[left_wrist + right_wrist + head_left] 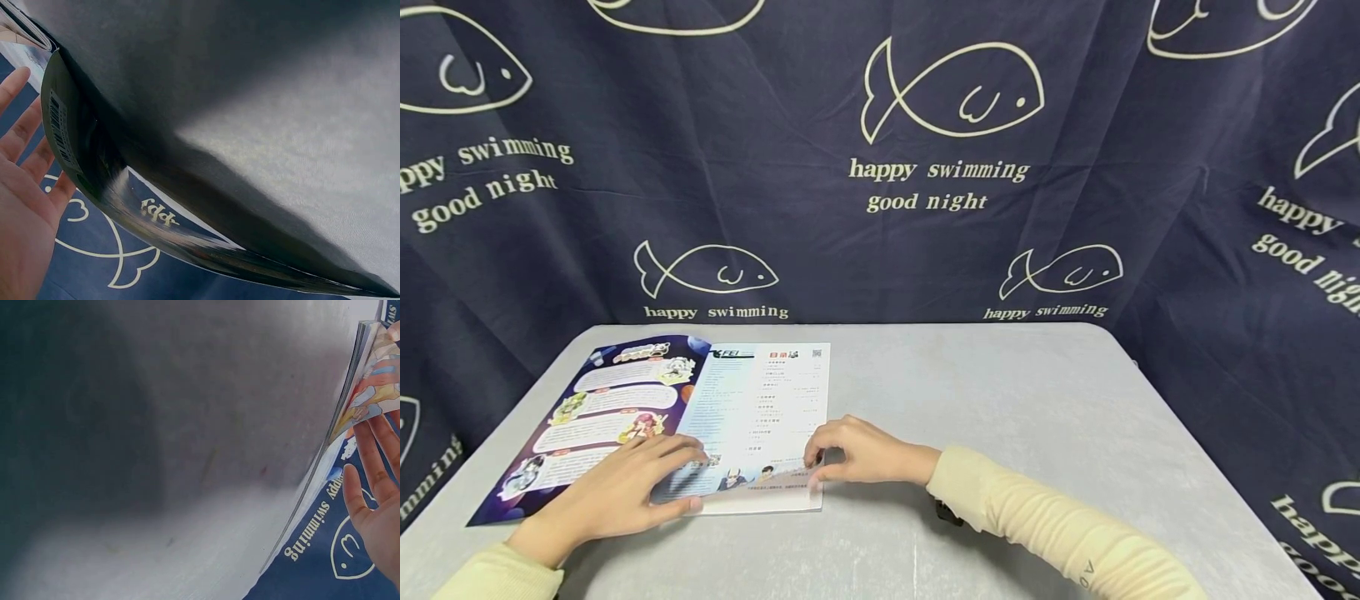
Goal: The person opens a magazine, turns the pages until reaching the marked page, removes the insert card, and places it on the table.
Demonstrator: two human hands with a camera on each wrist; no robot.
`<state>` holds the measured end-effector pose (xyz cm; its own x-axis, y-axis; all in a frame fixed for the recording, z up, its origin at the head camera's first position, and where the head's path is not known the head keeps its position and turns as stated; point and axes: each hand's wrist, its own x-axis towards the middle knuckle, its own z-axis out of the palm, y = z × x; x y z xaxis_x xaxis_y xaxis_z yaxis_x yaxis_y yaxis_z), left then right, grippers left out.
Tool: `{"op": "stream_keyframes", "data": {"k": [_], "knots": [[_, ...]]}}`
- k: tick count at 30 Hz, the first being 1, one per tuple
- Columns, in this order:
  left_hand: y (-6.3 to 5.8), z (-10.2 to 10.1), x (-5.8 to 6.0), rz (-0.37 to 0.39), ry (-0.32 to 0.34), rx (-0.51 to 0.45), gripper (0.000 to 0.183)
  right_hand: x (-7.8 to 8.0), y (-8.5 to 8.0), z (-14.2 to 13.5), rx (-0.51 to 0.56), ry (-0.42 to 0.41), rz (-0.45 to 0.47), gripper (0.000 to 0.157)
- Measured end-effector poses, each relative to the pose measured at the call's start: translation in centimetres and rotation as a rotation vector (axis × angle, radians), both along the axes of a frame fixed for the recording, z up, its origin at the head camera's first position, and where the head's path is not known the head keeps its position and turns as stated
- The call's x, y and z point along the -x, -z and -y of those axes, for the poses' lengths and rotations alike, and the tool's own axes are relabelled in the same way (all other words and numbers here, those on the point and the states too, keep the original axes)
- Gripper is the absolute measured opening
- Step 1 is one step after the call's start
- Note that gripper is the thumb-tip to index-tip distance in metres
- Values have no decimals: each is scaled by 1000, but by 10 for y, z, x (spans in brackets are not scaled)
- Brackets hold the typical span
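An open magazine (786,400) lies on the grey table, with a dark purple cartoon page (606,417) on its left side and a pale blue contents page on its right. My left hand (617,487) rests across the lower middle, fingers spread and fairly straight, over the fold. At the lower right edge, my right hand (861,450) pinches the corner of the contents page, whose bottom edge is raised off the white page below. In the right wrist view, a colourful printed page (378,381) sits between the thumb and the right hand's fingers (372,462).
The grey table (1000,417) extends to the right of the magazine. A dark blue curtain (820,208) with fish drawings and lettering hangs behind and at both sides. The cover's barcode (350,447) is not part of the right wrist view; the left wrist view shows the glossy dark cover (100,169) bending upward.
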<state>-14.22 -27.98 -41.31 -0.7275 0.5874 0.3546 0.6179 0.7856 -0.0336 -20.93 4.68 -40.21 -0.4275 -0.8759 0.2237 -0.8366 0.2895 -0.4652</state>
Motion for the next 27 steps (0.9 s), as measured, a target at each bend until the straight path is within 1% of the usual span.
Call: {"op": "stream_keyframes", "data": {"k": [3,5,12,19,24,27], "knots": [[0,0,0,2,-1,1,47,0,1,1,3,0,6,12],[0,0,0,3,2,4,47,1,0,2,3,4,12,9],[0,-1,1,14,17,10,50,-1,-5,3,-12,61,-16,9],[-1,-4,0,30,25,2,56,-2,-6,5,10,75,-25,8],[-2,-5,1,33,19,8,56,-2,-7,5,32,88,-27,8],[-2,-6,1,26,23,19,54,-2,-7,5,50,88,-51,8]]}}
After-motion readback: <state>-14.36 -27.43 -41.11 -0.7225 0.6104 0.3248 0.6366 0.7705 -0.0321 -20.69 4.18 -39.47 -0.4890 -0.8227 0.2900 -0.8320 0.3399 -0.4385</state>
